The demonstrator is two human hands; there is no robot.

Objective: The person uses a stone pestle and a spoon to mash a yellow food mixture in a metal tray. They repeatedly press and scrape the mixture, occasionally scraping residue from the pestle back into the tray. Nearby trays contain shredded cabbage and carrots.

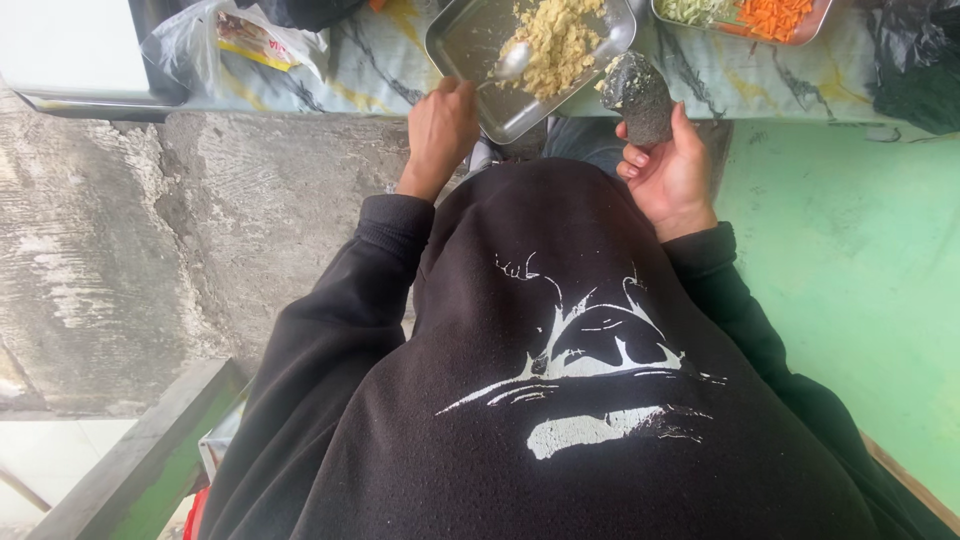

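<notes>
Black sweatshirt [560,400] below marbled counter [380,70]; fingers grip spoon [505,65], stone pestle [640,95].

We see a metal spoon [512,60] lying tilted in the steel tray [470,40], touching yellow mash [558,42]; beside it a dark stone pestle [640,95] stands upright.

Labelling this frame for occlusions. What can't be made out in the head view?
- Metal tray: far side cut off by the top edge.
- Second tray of chopped vegetables: mostly out of frame at the top.
- Spoon: handle hidden inside the left hand.
- Stone pestle: lower end covered by the right hand.
- Plastic bag: contents too blurred to tell.
</notes>
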